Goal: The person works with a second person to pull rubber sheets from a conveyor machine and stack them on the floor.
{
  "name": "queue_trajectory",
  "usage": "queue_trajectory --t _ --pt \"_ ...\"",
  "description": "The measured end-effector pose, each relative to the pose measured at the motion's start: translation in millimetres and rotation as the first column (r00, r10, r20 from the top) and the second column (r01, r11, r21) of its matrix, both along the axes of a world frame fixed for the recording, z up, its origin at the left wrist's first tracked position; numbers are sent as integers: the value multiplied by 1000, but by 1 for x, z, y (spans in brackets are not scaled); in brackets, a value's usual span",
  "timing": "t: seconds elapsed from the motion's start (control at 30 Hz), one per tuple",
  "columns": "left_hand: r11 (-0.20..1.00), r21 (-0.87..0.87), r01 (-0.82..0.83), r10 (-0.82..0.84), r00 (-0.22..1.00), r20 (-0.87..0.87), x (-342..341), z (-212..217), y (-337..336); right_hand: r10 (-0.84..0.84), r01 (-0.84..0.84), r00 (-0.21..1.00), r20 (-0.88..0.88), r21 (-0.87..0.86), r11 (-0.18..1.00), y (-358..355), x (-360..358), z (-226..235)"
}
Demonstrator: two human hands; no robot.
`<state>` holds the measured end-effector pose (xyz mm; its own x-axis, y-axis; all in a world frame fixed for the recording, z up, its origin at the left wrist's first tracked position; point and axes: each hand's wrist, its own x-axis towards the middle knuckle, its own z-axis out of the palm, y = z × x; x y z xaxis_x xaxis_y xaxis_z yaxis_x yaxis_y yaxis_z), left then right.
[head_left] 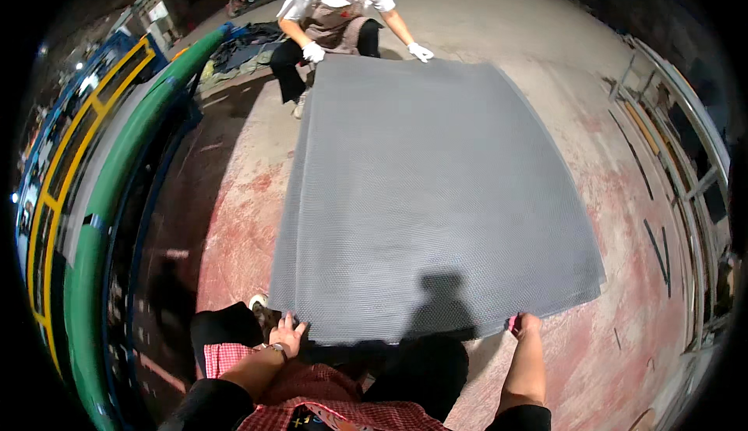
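A large grey mesh sheet (421,189) stretches out in front of me, and its side edges show more than one layer. At the near left corner my left hand (287,337) rests against the edge with its fingers spread apart. My right hand (528,324) is closed on the near edge towards the right, with something small and pink showing at its fingers. Across from me a crouching person (336,18) in a brown apron has a white-gloved hand (313,52) at the far left corner and another gloved hand (421,52) by the far edge.
Along the left runs a long green roll (117,174) beside a yellow frame (48,221). Metal racks (701,174) line the right, with thin dark strips (658,256) on the reddish, worn floor (241,221). Dark folded material (241,48) lies behind at the left.
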<state>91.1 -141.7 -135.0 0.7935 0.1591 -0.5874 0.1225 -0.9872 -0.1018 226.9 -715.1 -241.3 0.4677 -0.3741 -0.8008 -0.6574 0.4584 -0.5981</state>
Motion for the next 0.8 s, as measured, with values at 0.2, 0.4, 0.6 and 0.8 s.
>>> queue_trajectory --t 0.2,0.4,0.6,0.8 --pt "982 -159 -101 139 957 254 6 17 -9 24 -46 995 -97 -233 971 25 -13 35" --pt "972 138 191 -219 514 829 20 -7 42 328 -291 892 312 -159 943 69 14 108" --pt "960 -232 -156 274 678 682 21 101 78 594 -442 701 395 -414 796 163 10 207" --pt "965 -107 -239 214 487 846 -8 91 194 907 -346 415 72 -909 231 240 -21 216"
